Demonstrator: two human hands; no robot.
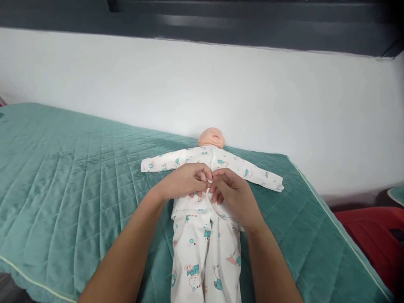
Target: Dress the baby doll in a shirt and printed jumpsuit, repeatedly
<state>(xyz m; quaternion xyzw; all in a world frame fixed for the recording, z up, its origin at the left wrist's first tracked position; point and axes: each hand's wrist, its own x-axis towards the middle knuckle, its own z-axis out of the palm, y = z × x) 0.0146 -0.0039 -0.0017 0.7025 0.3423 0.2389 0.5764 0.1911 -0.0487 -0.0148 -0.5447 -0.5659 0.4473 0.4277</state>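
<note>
A baby doll (212,137) lies on its back, dressed in a white long-sleeved shirt (192,206) and white trousers (205,261), both with teal and pink animal prints. Its sleeves stretch out to both sides. Over the middle of the chest, my left hand (189,179) pinches one front edge of the shirt. My right hand (232,189) meets it there, its fingertips closed on the facing edge. The fingertips of both hands nearly touch along the front opening. Whatever small fastener may sit between them is hidden by my fingers.
A green quilted cover (78,189) with pale piping spreads under the doll. Behind it rises a white wall (158,84), with a dark beam (202,25) overhead. Beyond the cover's right edge sits a red padded item (372,240).
</note>
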